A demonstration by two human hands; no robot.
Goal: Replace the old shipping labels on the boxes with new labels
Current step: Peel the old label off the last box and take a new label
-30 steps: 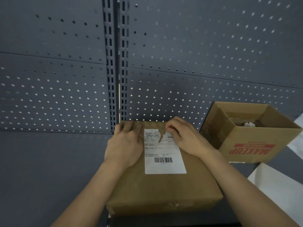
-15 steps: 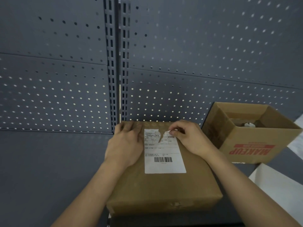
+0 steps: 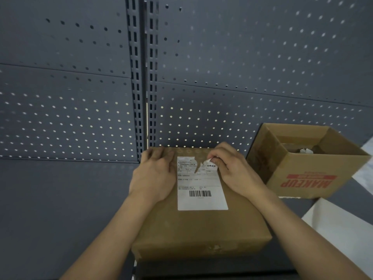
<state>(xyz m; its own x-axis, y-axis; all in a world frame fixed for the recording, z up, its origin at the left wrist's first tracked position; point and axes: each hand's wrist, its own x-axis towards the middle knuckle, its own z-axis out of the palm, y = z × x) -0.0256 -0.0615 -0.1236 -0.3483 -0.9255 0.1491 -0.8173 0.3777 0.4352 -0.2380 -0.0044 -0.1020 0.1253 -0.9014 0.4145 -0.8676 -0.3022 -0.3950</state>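
Fingers (image 3: 219, 158), right hand (image 3: 236, 171), pinch label (image 3: 201, 191) corner; left hand (image 3: 155, 176) flat on box (image 3: 201, 227).

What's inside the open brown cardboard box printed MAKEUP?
A small white item and brownish pieces show inside the open brown cardboard box; its near wall hides everything lower.

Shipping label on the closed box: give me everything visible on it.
The shipping label is a white paper rectangle with lines of black print and a barcode near its near end, stuck flat on top of the brown closed box. A jagged tear runs down from its far edge. The far right corner is peeled up and curled, pinched by the fingers of the right hand. The left hand lies flat on the box at the label's left edge.
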